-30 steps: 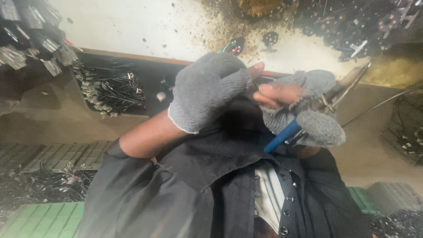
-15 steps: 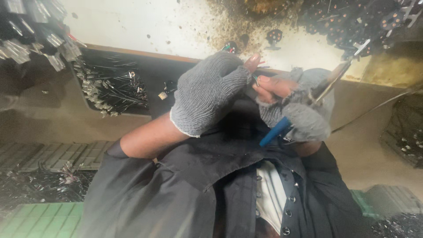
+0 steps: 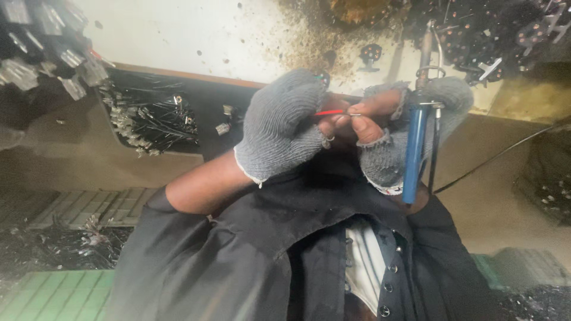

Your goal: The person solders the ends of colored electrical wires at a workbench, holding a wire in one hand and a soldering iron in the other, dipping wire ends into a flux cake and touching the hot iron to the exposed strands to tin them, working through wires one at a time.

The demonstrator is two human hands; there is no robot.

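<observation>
Compared with half a second ago, the left hand (image 3: pixel 282 128), in a grey knitted glove with open fingertips, has come nearer to the other one. A thin red wire (image 3: pixel 328 112) now shows clearly between them, pinched by the left fingertips. The right hand (image 3: pixel 386 148) closes its bare fingertips on the wire's stripped end and also grips the soldering iron (image 3: pixel 414 148). The iron was leaning to the right before and now stands almost upright, blue handle down, tip above the hands. I judge that the wire end is being prepared and is not yet touched by the tip. On the pale tabletop (image 3: pixel 196 35), a pile of metal clips (image 3: pixel 41 53) lies at far left. Next comes a black tray (image 3: pixel 208 113) with a bundle of thin wires (image 3: pixel 148 122), then a dark burnt stain (image 3: pixel 333 35), then a heap of small dark parts (image 3: pixel 493 30). The room is dim.
</observation>
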